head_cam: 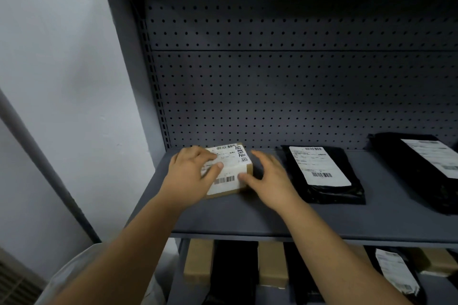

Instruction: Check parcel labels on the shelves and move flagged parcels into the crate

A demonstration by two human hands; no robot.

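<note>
A small cardboard parcel (pixel 234 164) with a white label on top lies at the left end of the grey shelf (pixel 247 218). My left hand (pixel 190 176) lies over its left side, fingers curled round the far edge and thumb pressed on the label. My right hand (pixel 269 178) is at the parcel's right side, fingers spread and straight, thumb touching the near right corner. Both hands are on the parcel, which rests on the shelf. No crate is in view.
Right of the box lie a black poly mailer (pixel 324 176) with a white label and a second black mailer (pixel 426 168) at the frame edge. The lower shelf holds cardboard boxes (pixel 198 262) and more black mailers (pixel 396 275). A pegboard back panel (pixel 285 82) closes the rear; a white wall (pixel 62 82) is left.
</note>
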